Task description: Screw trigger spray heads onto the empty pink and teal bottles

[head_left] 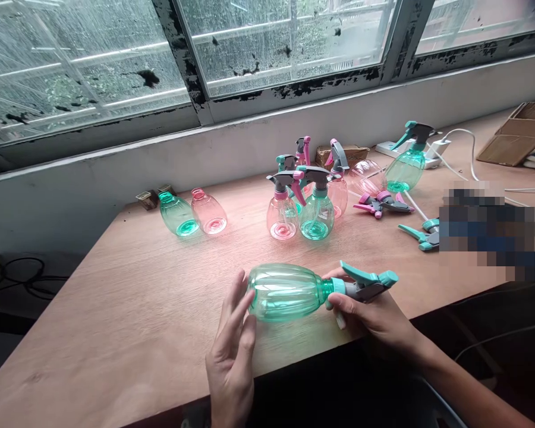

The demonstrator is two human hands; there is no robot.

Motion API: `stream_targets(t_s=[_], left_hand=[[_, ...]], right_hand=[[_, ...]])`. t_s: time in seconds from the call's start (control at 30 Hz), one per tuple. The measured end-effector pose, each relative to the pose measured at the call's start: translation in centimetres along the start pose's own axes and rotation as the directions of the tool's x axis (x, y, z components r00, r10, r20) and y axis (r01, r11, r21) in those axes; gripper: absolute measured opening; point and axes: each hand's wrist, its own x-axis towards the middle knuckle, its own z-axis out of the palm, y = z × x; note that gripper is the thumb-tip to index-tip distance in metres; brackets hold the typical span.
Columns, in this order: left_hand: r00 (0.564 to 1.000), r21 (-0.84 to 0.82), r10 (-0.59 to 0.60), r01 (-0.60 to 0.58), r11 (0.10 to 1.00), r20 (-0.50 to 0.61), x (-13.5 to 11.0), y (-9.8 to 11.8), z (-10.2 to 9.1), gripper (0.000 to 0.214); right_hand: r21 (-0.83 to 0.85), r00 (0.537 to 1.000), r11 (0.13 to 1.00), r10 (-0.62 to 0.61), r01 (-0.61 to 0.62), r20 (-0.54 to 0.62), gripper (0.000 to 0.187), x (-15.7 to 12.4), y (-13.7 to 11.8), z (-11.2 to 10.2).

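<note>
A clear green spray bottle (288, 291) lies sideways just above the near edge of the wooden table (129, 309), its teal and grey trigger head (368, 282) pointing right. My right hand (372, 318) is closed around the bottle's neck, just under the trigger head. My left hand (232, 345) has its fingers stretched out and rests against the bottle's base.
A cluster of assembled pink and green spray bottles (307, 202) stands mid-table. Two bottles without heads (191, 213) lie at the left. Loose trigger heads (381, 204) lie at the right, beside another green bottle (406, 163). A power strip, white cable (463, 148) and cardboard (517, 134) sit at the far right.
</note>
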Motion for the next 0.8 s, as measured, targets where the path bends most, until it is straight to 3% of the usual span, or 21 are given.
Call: stream_targets(t_s=[0.23,0.5,0.7,0.8], left_hand=[[0.994,-0.124,-0.082,0.071,0.990,-0.078,0.2,-0.5,0.0,0.044],[0.999,0.080,-0.037,0.039,0.996,-0.024,0.5,0.3,0.0,0.032],[0.979,-0.080,-0.203,0.203,0.976,0.013,0.1,0.6,0.1,0.039],[0.975,-0.096,-0.211,0.217,0.971,0.071,0.2,0.3,-0.1,0.045]], right_hand=[[-0.017,1.000,1.000,0.000,0.000,0.027,0.031,0.0,0.3,0.1],[0.009,1.000,1.000,-0.020,0.020,0.009,0.033,0.0,0.6,-0.2],[0.044,1.000,0.999,-0.013,0.014,-0.027,0.033,0.1,0.1,-0.1],[0.043,1.000,0.999,-0.013,0.013,-0.016,0.030,0.0,0.2,-0.1]])
